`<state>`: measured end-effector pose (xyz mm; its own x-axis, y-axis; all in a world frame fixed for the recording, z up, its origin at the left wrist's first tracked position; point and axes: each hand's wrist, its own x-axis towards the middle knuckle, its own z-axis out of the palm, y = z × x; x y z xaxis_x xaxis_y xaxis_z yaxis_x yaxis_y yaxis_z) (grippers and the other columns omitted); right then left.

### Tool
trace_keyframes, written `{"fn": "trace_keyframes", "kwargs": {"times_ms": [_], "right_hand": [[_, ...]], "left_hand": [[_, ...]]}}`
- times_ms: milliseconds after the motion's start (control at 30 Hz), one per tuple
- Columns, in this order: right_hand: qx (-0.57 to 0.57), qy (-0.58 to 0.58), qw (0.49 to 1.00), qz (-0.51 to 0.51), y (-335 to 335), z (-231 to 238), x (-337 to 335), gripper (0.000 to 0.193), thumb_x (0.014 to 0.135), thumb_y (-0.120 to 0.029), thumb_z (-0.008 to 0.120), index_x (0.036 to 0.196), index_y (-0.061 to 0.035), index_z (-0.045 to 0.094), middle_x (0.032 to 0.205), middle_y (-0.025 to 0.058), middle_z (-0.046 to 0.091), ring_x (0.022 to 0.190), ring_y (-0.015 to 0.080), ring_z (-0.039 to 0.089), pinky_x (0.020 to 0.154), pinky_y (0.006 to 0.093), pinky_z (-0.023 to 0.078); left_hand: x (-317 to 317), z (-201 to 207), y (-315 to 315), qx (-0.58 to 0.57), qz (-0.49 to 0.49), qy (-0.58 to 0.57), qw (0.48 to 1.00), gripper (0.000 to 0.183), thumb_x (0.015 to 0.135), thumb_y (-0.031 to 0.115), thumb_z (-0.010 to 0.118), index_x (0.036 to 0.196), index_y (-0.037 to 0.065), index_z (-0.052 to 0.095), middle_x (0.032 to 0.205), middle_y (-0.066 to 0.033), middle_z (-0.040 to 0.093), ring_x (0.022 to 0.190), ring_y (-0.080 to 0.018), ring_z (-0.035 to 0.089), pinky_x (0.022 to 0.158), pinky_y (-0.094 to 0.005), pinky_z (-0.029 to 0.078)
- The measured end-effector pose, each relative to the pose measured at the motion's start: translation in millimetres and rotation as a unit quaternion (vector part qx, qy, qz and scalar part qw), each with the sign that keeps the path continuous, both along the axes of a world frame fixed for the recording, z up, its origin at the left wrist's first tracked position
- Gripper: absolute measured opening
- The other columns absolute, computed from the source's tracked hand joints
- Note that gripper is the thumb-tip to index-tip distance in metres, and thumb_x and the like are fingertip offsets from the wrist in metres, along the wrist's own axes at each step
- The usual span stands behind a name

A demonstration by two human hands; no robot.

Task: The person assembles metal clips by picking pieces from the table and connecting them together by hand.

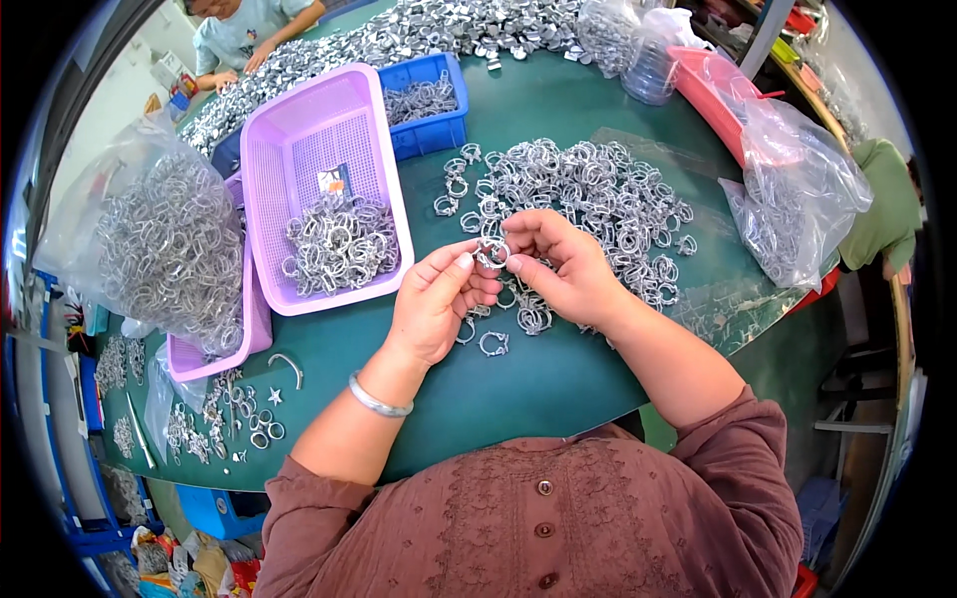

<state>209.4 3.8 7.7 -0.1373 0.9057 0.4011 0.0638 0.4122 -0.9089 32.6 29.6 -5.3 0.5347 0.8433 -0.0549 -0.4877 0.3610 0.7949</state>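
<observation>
The green table (pixel 538 394) spreads beneath everything, and a long bank of small silvery pieces (pixel 439 30) runs along its far side. On the left, a lilac mesh basket (pixel 299 130) sits tilted, with a second lilac basket (pixel 261 324) partly under it. A clear bag (pixel 159 249) bulging with grey rings slumps against the pair. A broad heap of openwork silvery rings (pixel 598 199) covers the table just beyond the hands, and another clear bag (pixel 788 209) of metal pieces stands at the right edge. Behind the lilac basket is a blue bin (pixel 434 135) of similar pieces; inside the basket lies a smaller pile of rings (pixel 339 249). The left hand (pixel 434 304) has its thumb and fingertips closed on the left side of one silvery ring (pixel 491 254), while the right hand (pixel 563 269) pinches its right side between thumb and curled forefinger. That ring is held up before the heap's near edge. A pale bangle (pixel 379 399) circles the left wrist. Among small parts at lower left lies a little star (pixel 275 396).
</observation>
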Motion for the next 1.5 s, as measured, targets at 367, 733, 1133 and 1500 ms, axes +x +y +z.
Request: {"fn": "trace_keyframes", "kwargs": {"times_ms": [367, 733, 1133, 1500], "right_hand": [[0.042, -0.024, 0.999, -0.015, 1.5, -1.4, 1.3, 0.031, 0.076, 0.003, 0.057, 0.105, -0.0002, 0.049, 0.085, 0.0068, 0.058, 0.078, 0.0113, 0.057, 0.068, 0.0243, 0.046], [0.139, -0.173, 0.972, -0.072, 1.1, 8.9, 4.2, 0.033, 0.071, 0.003, 0.061, 0.103, -0.0018, 0.052, 0.089, 0.0101, 0.059, 0.077, 0.0196, 0.060, 0.067, 0.0275, 0.048], [0.130, -0.144, 0.978, -0.071, 1.8, 5.0, 3.4, 0.037, 0.070, 0.003, 0.061, 0.106, -0.0023, 0.051, 0.093, 0.0116, 0.059, 0.080, 0.0214, 0.061, 0.069, 0.0292, 0.049], [0.060, 0.062, 0.982, -0.167, 26.5, 27.2, 47.4, 0.045, 0.078, 0.003, 0.052, 0.121, -0.0021, 0.039, 0.092, 0.0072, 0.057, 0.074, 0.0097, 0.053, 0.070, 0.0225, 0.044]], "left_hand": [[1.6, 2.7, -1.7, 0.034, 0.005, 0.018, 0.999, 0.027, 0.089, 0.011, 0.042, 0.112, -0.001, 0.050, 0.091, -0.0099, 0.059, 0.078, -0.0158, 0.058, 0.070, -0.0282, 0.049], [4.6, 2.2, -2.7, 0.120, 0.058, 0.072, 0.988, 0.029, 0.082, 0.000, 0.053, 0.112, -0.002, 0.050, 0.100, -0.0113, 0.058, 0.088, -0.0173, 0.058, 0.079, -0.0283, 0.048], [7.8, 4.0, -6.4, 0.199, 0.088, 0.054, 0.975, 0.054, 0.076, -0.012, 0.052, 0.126, 0.002, 0.035, 0.110, -0.0111, 0.052, 0.100, -0.0174, 0.053, 0.087, -0.0274, 0.043], [12.2, 5.8, -7.1, 0.207, 0.105, 0.097, 0.968, 0.052, 0.077, -0.010, 0.052, 0.125, 0.001, 0.035, 0.106, -0.0117, 0.052, 0.096, -0.0177, 0.053, 0.084, -0.0278, 0.044]]}}
